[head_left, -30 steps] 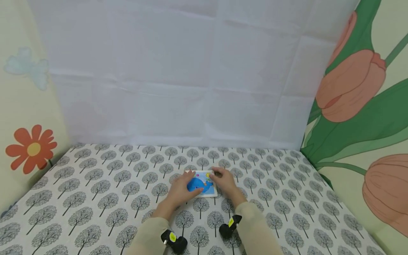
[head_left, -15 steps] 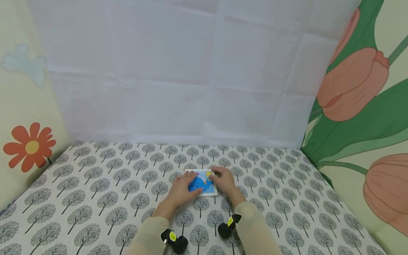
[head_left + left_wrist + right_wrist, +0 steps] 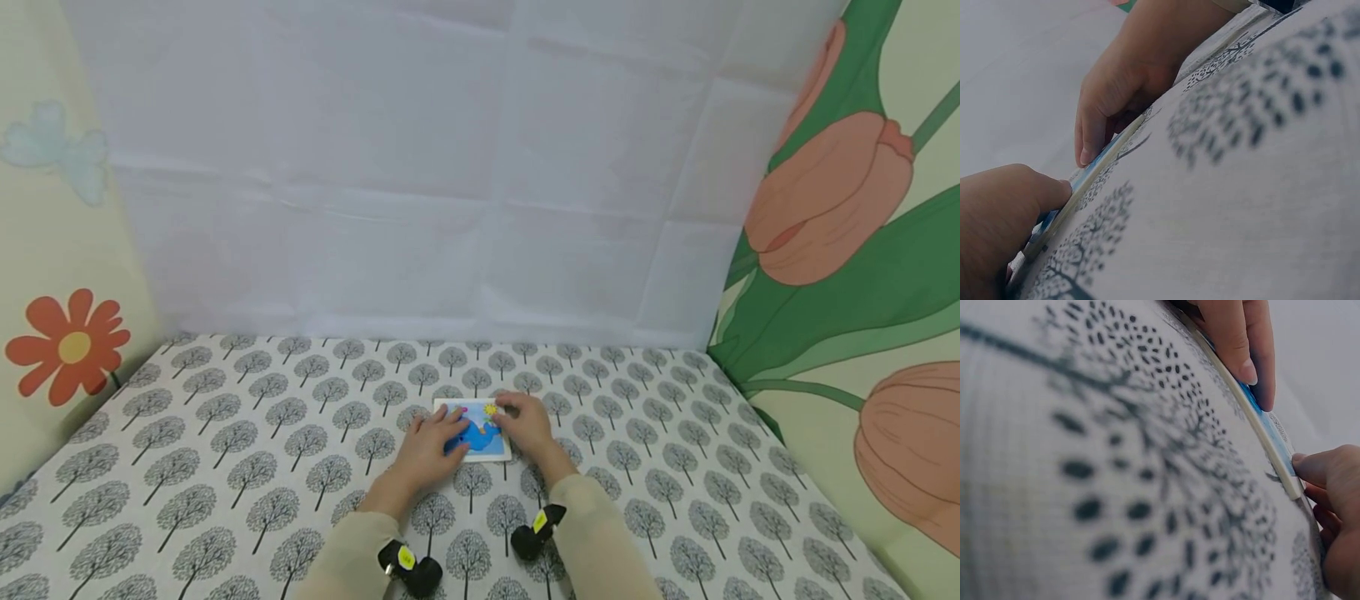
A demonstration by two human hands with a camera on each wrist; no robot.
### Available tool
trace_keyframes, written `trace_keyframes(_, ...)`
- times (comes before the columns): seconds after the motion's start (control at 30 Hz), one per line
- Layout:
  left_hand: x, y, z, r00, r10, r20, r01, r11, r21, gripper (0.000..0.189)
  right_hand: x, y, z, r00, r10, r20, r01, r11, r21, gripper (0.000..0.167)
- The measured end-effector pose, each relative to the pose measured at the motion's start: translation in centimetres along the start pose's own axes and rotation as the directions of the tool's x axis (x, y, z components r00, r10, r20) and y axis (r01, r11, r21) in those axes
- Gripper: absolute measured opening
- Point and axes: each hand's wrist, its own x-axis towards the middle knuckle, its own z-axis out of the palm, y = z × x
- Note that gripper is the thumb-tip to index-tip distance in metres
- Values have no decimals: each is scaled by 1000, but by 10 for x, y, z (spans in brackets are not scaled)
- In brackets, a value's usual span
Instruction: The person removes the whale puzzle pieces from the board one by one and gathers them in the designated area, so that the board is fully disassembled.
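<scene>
A small flat picture board (image 3: 480, 436) with a white border, a blue whale and a yellow sun lies on the tablecloth. My left hand (image 3: 428, 452) rests over its left part, fingers stretched across the whale, covering much of it. At the board's right side, my right hand (image 3: 528, 425) has its thumb on the face near the sun and its fingers curled by the edge. Seen low from the right wrist, the right thumb (image 3: 1313, 467) touches the board's corner, while left fingertips (image 3: 1249, 374) press on its face. Whether the picture has separate pieces I cannot tell.
A white cloth (image 3: 405, 167) printed with nothing hangs behind the table. The tablecloth (image 3: 247, 500) carries a grey tree pattern. Painted walls with a red flower (image 3: 73, 347) and pink tulips (image 3: 825, 200) stand at the sides. Black wrist cameras (image 3: 411, 568) sit at both cuffs.
My left fingers have shifted right over the whale, and the left thumb has drawn closer to them. The right hand and the board have hardly moved.
</scene>
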Motion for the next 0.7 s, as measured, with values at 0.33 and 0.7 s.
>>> trace_keyframes(0.33, 0, 0, -1, 1000, -4, 23, 3, 1000, 9, 40, 1, -4, 0, 1000, 20, -21, -20, 999, 35, 19)
trace_keyframes(0.7, 0, 0, -2, 1000, -1, 30, 1, 1000, 12, 39, 4, -11, 2, 992, 124, -4, -124, 992, -17, 19)
